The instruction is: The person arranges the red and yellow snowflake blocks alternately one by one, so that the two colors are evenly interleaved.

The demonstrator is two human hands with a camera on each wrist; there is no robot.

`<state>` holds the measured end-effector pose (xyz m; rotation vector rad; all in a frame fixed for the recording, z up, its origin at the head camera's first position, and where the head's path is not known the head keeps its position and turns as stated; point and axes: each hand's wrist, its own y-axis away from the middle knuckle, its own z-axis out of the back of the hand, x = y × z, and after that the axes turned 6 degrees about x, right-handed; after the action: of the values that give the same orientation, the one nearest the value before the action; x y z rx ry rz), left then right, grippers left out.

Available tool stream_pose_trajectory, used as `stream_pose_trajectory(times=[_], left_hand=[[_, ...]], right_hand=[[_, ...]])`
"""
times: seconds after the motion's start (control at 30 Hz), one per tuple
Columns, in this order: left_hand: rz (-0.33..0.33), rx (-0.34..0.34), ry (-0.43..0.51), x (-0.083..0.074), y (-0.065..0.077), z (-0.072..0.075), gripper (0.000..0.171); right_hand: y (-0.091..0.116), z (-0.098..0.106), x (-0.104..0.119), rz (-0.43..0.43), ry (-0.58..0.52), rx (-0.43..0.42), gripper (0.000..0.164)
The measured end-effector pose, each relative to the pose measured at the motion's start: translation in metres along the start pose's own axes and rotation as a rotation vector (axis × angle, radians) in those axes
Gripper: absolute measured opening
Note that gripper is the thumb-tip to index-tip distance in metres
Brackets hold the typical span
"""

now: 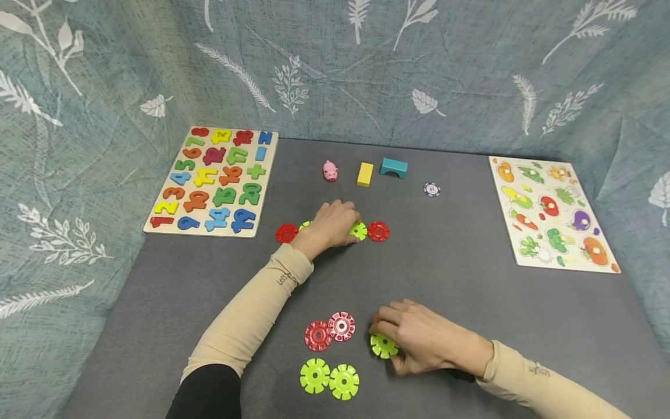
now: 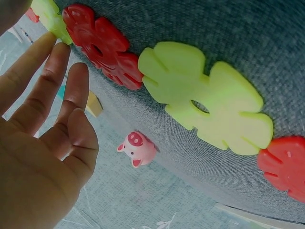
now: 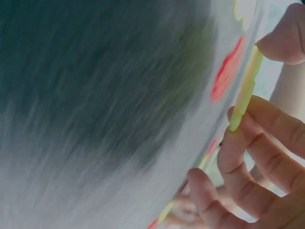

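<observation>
Five-piece detail shows a row of flower-shaped plastic discs, alternating red and green, across the middle of the table. My left hand (image 1: 330, 226) reaches over this row and pinches the green disc (image 1: 358, 231) near its right end, thumb on one side and fingertips on the other. A red disc (image 1: 378, 231) lies just right of it; another red disc (image 2: 102, 46) and a green disc (image 2: 207, 98) show in the left wrist view. Nearer me, my right hand (image 1: 419, 337) pinches a green disc (image 3: 246, 90) by its edges, raised off the table. Beside it lie two red discs (image 1: 318, 336) and two green discs (image 1: 344, 382).
A number puzzle board (image 1: 209, 183) lies at the left, a vegetable puzzle board (image 1: 555, 215) at the right. Behind the row stand a pink toy pig (image 1: 330, 171), a yellow block (image 1: 364, 174), a teal arch block (image 1: 394, 167) and a poker chip (image 1: 431, 190). Patterned cloth hangs behind.
</observation>
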<state>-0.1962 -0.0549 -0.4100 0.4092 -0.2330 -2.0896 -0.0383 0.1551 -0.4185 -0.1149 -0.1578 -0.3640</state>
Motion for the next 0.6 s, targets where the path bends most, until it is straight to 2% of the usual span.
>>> stream_pose_trajectory(times=[0.2, 0.43, 0.6], left_hand=[[-0.005, -0.013, -0.003, 0.000, 0.001, 0.000, 0.040], [-0.002, -0.008, -0.005, -0.001, 0.001, 0.001, 0.040], [0.002, -0.002, -0.003, -0.001, 0.001, 0.001, 0.040]], right_hand=[[-0.001, 0.002, -0.035, -0.082, 0.013, -0.034, 0.044], [-0.008, 0.012, -0.069, -0.220, -0.038, 0.032, 0.041], [-0.015, 0.017, -0.094, -0.360, -0.100, 0.098, 0.042]])
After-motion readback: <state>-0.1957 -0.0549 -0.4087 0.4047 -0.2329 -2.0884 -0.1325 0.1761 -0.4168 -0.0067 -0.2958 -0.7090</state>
